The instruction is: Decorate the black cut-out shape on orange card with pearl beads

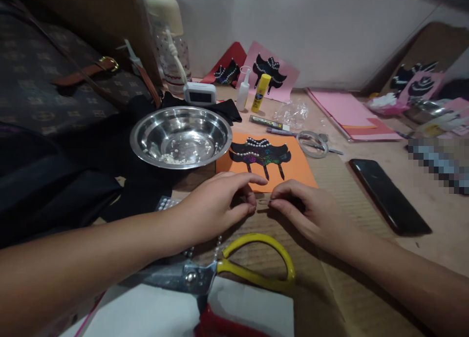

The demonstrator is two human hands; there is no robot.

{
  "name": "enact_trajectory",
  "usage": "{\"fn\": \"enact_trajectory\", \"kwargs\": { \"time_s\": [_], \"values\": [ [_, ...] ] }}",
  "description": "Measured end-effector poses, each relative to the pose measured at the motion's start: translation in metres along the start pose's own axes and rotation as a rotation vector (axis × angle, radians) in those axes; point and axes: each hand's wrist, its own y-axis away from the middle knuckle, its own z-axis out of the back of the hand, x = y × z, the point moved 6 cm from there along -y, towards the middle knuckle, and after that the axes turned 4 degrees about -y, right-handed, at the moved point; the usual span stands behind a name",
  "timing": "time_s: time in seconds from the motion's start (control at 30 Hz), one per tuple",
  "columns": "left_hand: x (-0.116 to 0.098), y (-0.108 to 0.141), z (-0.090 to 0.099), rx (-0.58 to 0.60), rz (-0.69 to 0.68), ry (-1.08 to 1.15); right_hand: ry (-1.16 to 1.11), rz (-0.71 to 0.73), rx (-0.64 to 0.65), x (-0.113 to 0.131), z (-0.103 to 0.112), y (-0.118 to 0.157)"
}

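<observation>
My left hand [216,200] is over the cardboard, index finger stretched out, thumb and middle fingertips pressed together; anything in that pinch is too small to make out. Facing it, my right hand [315,210] is closed in a pinch, and what its fingertips hold cannot be made out. Just beyond both hands lies an orange card [304,173] bearing a black roof-shaped cutout [271,156] with rows of white pearl beads along its upper edges. A sheet of stick-on pearls [166,203] is partly hidden under my left forearm. Nearer me are scissors [256,273] with a yellow and a red handle.
A steel bowl [139,146] with loose beads stands behind my left hand. Further back are a bottle [168,44], a glue stick [261,94], a glue bottle [243,95] and a tape roll [313,155]. A phone [388,195] lies at right beside pink paper [340,107].
</observation>
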Motion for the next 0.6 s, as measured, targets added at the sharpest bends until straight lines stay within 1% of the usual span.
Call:
{"fn": "enact_trajectory", "kwargs": {
  "time_s": [0.07, 0.17, 0.23, 0.3, 0.43, 0.6],
  "values": [
    [0.002, 0.000, 0.001, -0.013, 0.034, 0.067, 0.009, 0.019, -0.027, -0.001, 0.003, 0.000],
    [0.005, 0.001, 0.002, -0.027, 0.069, 0.151, 0.046, 0.125, -0.029, 0.002, 0.004, 0.000],
    [0.004, 0.001, 0.004, -0.036, 0.072, 0.180, 0.054, 0.204, -0.034, 0.006, 0.004, 0.001],
    [0.001, 0.001, 0.006, -0.061, 0.055, 0.171, 0.020, 0.254, -0.070, 0.011, 0.006, 0.002],
    [-0.008, 0.003, 0.011, -0.122, -0.016, 0.098, -0.099, 0.264, -0.152, 0.019, 0.007, 0.003],
    [-0.013, 0.004, 0.011, -0.127, -0.087, 0.050, -0.154, 0.209, -0.153, 0.022, 0.000, 0.001]
  ]
}}
